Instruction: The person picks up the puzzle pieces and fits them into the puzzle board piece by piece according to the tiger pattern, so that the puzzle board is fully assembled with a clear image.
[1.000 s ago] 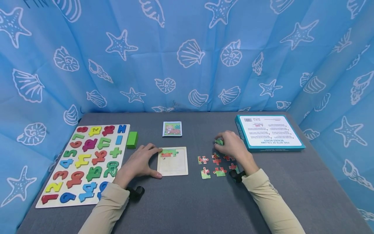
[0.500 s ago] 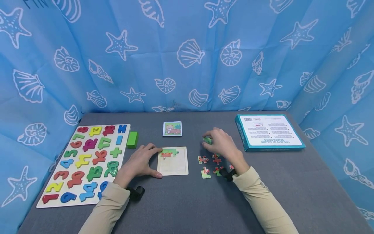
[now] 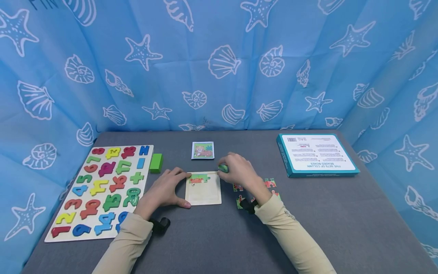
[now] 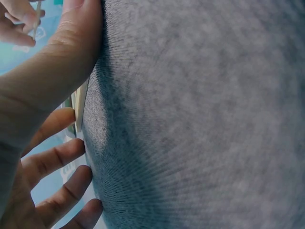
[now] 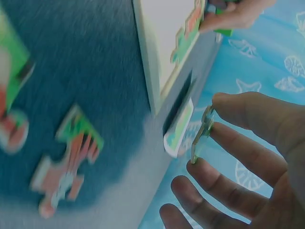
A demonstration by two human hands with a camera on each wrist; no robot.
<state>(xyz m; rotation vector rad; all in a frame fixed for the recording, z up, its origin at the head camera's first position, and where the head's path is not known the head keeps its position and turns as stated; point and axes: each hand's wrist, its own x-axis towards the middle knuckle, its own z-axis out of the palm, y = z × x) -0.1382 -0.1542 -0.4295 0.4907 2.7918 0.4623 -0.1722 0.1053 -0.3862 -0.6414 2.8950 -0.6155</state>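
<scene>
In the head view my left hand [image 3: 163,193] rests at the left side of a square wooden puzzle tray [image 3: 204,197]. Its index fingertip touches the upper left corner and its thumb lies by the lower left one; the other fingers are spread. Joined green and orange puzzle pieces [image 3: 198,179] fill the tray's upper left. Over the tray's upper right corner, my right hand [image 3: 237,171] pinches a green jigsaw piece [image 3: 223,168]. The right wrist view shows this piece [image 5: 201,136] edge-on between thumb and fingertips. Several loose pieces [image 3: 270,182] lie right of the tray, partly hidden by the right wrist.
A small picture card [image 3: 202,150] lies behind the tray. To the left are a number board [image 3: 99,192] and a green block [image 3: 156,163]. A teal-edged box [image 3: 316,156] sits at the back right, before a blue shell-print curtain [image 3: 219,95].
My right hand has carried the green jigsaw piece leftward from above the loose pieces to the tray's upper right corner. The left hand has kept its place at the tray.
</scene>
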